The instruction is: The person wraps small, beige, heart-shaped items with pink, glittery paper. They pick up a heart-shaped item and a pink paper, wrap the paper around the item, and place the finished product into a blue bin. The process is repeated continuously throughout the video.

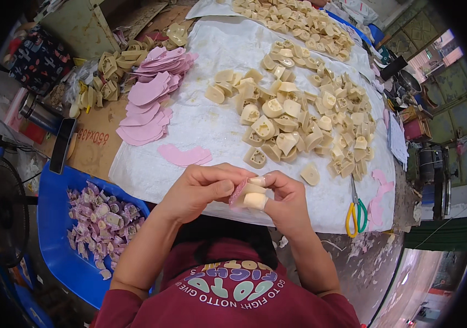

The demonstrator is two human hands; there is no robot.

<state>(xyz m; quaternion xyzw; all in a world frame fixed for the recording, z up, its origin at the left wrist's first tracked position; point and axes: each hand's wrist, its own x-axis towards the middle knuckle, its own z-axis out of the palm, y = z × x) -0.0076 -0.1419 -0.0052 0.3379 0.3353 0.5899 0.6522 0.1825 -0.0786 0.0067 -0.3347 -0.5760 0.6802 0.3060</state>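
Note:
Close to the table's front edge, my left hand (203, 186) and my right hand (285, 199) meet around one small beige shoe heel (254, 189). A pink, glittery piece of covering (237, 194) lies against the heel's left side, where my left fingers press it. My right thumb and forefinger grip the heel from the right; pale finger covers appear to be on both tips. My fingers partly hide the heel. Just beyond my left hand, flat pink cut pieces (185, 156) lie on the white sheet (200, 117). A loose heel (310, 174) rests beyond my right hand.
Many bare beige heels (288, 117) are heaped across the table. Stacked pink pieces (148, 104) lie at the left. A blue tub (58, 229) holds pink-covered heels (105, 221). Scissors (356, 214) with yellow and green handles lie at the right edge, by pink scraps (378, 199).

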